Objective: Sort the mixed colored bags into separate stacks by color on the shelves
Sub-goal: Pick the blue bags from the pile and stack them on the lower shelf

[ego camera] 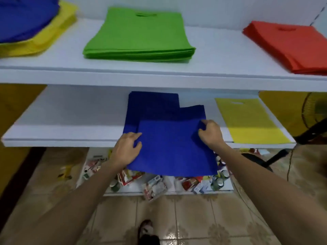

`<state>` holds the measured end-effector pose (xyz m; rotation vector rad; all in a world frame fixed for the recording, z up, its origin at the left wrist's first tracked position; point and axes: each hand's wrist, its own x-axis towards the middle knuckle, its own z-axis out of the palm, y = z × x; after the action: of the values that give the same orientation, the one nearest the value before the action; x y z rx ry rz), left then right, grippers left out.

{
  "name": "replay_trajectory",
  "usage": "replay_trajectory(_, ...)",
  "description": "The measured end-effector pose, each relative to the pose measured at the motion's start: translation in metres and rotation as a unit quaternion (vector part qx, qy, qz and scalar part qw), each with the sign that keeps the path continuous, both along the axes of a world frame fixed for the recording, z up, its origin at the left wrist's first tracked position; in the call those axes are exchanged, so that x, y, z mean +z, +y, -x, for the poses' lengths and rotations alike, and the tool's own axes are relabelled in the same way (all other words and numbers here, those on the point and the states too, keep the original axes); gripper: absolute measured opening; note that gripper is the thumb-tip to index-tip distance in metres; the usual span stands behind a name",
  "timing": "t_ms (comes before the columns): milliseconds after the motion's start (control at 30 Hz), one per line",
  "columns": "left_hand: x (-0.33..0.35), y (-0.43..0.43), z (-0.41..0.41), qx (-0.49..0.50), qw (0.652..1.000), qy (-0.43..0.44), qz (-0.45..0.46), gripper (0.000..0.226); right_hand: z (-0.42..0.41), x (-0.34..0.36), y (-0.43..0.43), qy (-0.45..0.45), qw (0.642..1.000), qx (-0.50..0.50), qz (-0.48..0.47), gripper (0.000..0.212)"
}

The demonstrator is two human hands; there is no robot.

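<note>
Blue bag [174,149]: left hand [126,149] grips its 9 o'clock edge; right hand [210,133] pinches its 2 o'clock corner.

No text, label, brand or number can be read anywhere. The red-and-white printed packets [130,175] on the low white board [180,191], lower middle of the frame, carry print, but it is too blurred and small to make out.
</note>
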<state>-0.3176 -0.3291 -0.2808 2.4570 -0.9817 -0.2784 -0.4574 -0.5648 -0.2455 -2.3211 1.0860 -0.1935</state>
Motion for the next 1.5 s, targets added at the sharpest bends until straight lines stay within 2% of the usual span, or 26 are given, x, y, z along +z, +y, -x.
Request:
replay_trajectory(167, -0.015, 0.007, -0.043, 0.036, 0.999, -0.018, -0.005, 0.044, -0.064, -0.020, -0.002, -0.024, 0.998, 0.058, 0.011, 0.053)
replay_trajectory(300, -0.039, -0.004, -0.077, 0.052, 0.998, -0.038, 0.009, 0.042, -0.107, -0.042, -0.019, -0.036, 0.998, 0.050, -0.011, 0.055)
replay_trajectory(433, -0.063, -0.023, -0.106, 0.051, 0.997, -0.046, -0.017, 0.046, -0.141, -0.065, -0.034, -0.051, 0.997, 0.055, -0.008, 0.055)
replay_trajectory(567, -0.078, -0.039, -0.125, 0.047, 0.996, -0.067, -0.032, 0.047, -0.162, -0.088, -0.047, -0.014, 0.996, 0.042, 0.071, 0.051)
replay_trajectory(667, -0.086, -0.046, -0.134, 0.055, 0.995, -0.076, -0.014, 0.047, -0.170, -0.102, -0.052, 0.040, 0.996, 0.035, 0.076, 0.046)
replay_trajectory(800, -0.082, -0.050, -0.132, 0.096, 0.995, -0.020, 0.002, 0.051, -0.172, -0.103, -0.047, 0.091, 0.993, -0.020, 0.066, 0.036)
replay_trajectory(867, -0.077, -0.051, -0.133, 0.111, 0.993, 0.038, 0.016, 0.054, -0.170, -0.098, -0.045, 0.083, 0.996, -0.028, 0.032, 0.037)
replay_trajectory(967, -0.065, -0.051, -0.135, 0.142, 0.976, 0.137, 0.096, 0.051, -0.161, -0.091, -0.044, 0.037, 0.999, -0.003, -0.015, 0.039)
replay_trajectory(1033, -0.053, -0.044, -0.134, 0.166, 0.967, 0.149, 0.120, 0.048, -0.153, -0.079, -0.040, 0.031, 0.999, -0.010, 0.006, 0.044)
replay_trajectory(1233, -0.005, 0.004, -0.110, 0.168, 0.980, 0.062, 0.090, 0.041, -0.139, -0.020, -0.011, 0.046, 0.998, 0.031, 0.022, 0.048)
replay_trajectory(1400, 0.045, 0.078, -0.070, 0.215, 0.973, -0.004, 0.087, 0.040, -0.145, 0.034, 0.054, 0.045, 0.986, 0.151, 0.047, 0.052)
replay_trajectory(1500, 0.075, 0.134, -0.036, 0.270, 0.959, -0.039, 0.075, 0.039, -0.146, 0.052, 0.115, 0.001, 0.965, 0.255, 0.051, 0.041)
